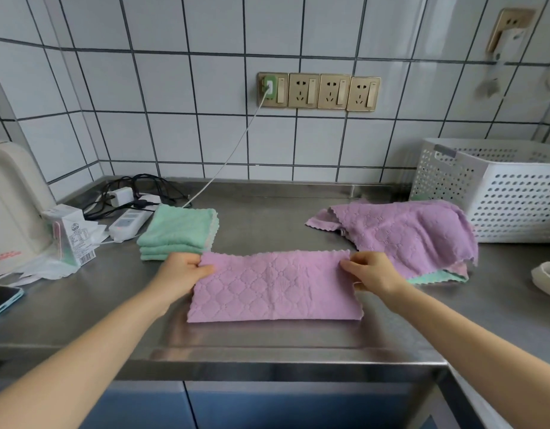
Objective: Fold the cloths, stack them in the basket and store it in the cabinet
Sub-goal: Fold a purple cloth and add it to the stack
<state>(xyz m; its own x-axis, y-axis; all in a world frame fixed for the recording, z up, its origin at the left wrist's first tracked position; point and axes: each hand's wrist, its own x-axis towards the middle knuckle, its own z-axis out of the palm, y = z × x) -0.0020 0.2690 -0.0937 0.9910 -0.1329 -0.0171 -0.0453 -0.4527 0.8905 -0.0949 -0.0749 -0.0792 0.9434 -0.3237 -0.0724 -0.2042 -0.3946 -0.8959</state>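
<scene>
A pink quilted cloth [275, 287], folded in half into a long strip, lies on the steel counter [267, 339] in front of me. My left hand [182, 272] pinches its far left corner and my right hand [371, 270] pinches its far right corner. A stack of folded green cloths [177, 232] sits to the back left. An unfolded heap with a purple cloth [403, 235] on top and a green one [437, 278] peeking out beneath lies at the right. The white perforated basket [496, 193] stands behind that heap.
A power strip [129, 222], chargers and tangled cables lie at the back left beside a white appliance [15, 209] and a small carton [71, 235]. A phone [1, 300] rests at the left edge. Blue cabinet doors [236, 407] are below the counter.
</scene>
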